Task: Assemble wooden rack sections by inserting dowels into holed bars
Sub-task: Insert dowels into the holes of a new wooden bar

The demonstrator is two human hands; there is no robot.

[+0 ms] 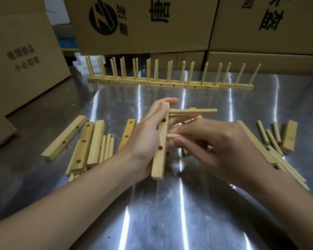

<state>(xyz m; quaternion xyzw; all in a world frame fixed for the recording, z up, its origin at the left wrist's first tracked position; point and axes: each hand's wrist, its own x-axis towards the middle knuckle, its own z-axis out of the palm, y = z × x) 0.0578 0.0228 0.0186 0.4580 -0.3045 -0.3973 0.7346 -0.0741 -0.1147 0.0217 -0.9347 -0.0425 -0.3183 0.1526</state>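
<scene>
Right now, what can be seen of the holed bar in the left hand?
The bar is pale square-section wood, held nearly upright above the steel table, lower end free. The left hand grips its upper half from the left. Two round holes show on the facing side. One dowel sits near its top, projecting right; the right hand pinches a second dowel whose tip meets the bar's right face.

Right hand [220, 148] covers most of the lower dowel [172, 135], can't tell if its tip sits in the bar [159, 163]; boxes [143, 24] cropped up top.
</scene>
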